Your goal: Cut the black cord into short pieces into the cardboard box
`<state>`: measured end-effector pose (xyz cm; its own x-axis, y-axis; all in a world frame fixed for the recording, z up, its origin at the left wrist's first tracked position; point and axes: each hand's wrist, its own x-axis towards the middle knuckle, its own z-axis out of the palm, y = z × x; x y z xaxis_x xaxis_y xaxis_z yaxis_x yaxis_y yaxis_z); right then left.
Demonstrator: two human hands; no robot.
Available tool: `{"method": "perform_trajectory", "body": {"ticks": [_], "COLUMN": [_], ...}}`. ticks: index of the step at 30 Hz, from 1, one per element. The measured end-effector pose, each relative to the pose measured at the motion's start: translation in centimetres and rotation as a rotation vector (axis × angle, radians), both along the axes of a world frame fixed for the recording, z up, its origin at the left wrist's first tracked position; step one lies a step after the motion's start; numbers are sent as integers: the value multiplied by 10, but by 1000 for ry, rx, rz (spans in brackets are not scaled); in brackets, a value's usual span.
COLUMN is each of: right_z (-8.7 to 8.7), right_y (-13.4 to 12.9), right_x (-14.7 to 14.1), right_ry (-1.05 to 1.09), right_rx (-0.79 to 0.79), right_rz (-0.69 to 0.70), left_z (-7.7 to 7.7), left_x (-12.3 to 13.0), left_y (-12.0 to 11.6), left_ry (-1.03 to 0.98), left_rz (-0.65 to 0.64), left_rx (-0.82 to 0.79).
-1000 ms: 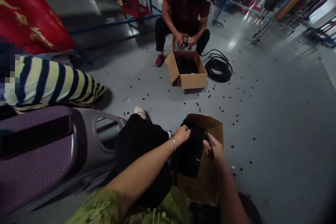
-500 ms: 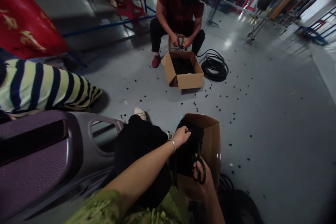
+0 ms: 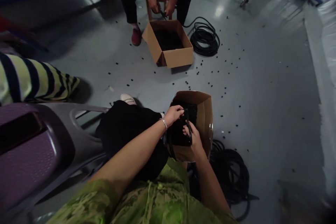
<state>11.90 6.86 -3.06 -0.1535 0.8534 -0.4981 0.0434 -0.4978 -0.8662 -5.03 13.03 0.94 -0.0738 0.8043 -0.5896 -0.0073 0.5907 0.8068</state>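
Over the near cardboard box (image 3: pixel 205 112), my left hand (image 3: pixel 174 114) has its fingers pinched together; what they hold is too small and dark to make out. My right hand (image 3: pixel 193 134) is wrapped round black-handled scissors (image 3: pixel 189 133), whose upper end is close to my left fingertips. Dark material (image 3: pixel 192 110) lies inside the box beneath both hands. A black strip (image 3: pixel 170 143) runs along the box's left side.
Across from me a seated person's hands (image 3: pixel 154 4) hold scissors over another cardboard box (image 3: pixel 178 57). Black tubing coils (image 3: pixel 205 40) lie beside it, and more tubing (image 3: pixel 236 175) lies at lower right. Small black pieces dot the floor. A purple stool (image 3: pixel 31 168) bears a phone (image 3: pixel 19 131).
The view has tilted down and shifted, so the boxes appear higher and further left. My right hand with the scissors has come up close to my left fingertips.
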Motion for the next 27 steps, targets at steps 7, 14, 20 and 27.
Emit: {"method": "perform_trajectory", "body": {"ticks": [7, 14, 20, 27], "right_z": [8, 4, 2, 5], "right_y": [10, 15, 16, 16], "right_x": [-5, -1, -1, -2], "right_ry": [2, -17, 69, 32], "right_rx": [49, 80, 5, -24], "right_rz": [61, 118, 60, 49], "left_z": [1, 4, 5, 5], "left_x": [0, 2, 3, 3], "left_y": [-3, -2, -1, -1], "left_ry": [-32, -47, -35, 12], "left_rz": [-51, -80, -75, -70], "left_rx": [9, 7, 26, -2]}}
